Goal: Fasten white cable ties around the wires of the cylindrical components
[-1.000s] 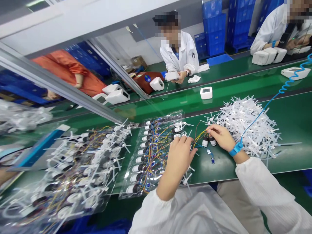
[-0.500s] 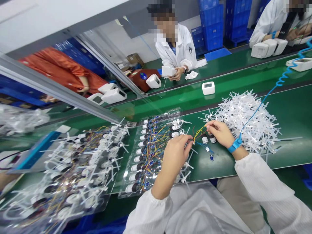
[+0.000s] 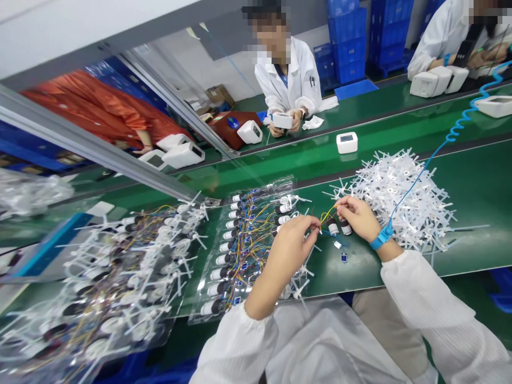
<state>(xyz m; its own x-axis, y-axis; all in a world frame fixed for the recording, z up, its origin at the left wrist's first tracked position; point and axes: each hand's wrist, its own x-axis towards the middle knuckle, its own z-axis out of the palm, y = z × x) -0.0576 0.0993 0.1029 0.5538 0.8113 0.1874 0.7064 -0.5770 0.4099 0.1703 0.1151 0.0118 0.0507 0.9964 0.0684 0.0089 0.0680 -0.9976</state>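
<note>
Between my hands runs a small bundle of yellow and red wires (image 3: pixel 327 215). My left hand (image 3: pixel 295 238) pinches its left end, where a small white piece shows at the fingertips. The fingers of my right hand (image 3: pixel 355 214) are closed on the wires' other end. Below the right hand lie two white-and-black cylindrical parts (image 3: pixel 333 227), partly hidden by the fingers. Blue wires lead down to a small white connector (image 3: pixel 337 245) and a little blue board (image 3: pixel 344 258) on the green bench. A blue wrist strap (image 3: pixel 382 237) circles my right wrist.
White plastic cross-shaped pieces (image 3: pixel 404 197) are heaped at right, crossed by a coiled blue cord (image 3: pixel 454 128). A clear tray (image 3: pixel 202 290) of wired cylinders stands left, beside more filled trays (image 3: pixel 116 288). Past the bench, a white device (image 3: pixel 346 143) sits on the belt; a co-worker (image 3: pixel 286 80) holds another.
My hands stay pinched on the wires and have shifted only slightly. The white device on the belt has moved a little right. The co-worker opposite has turned the device, now gripping it with both hands.
</note>
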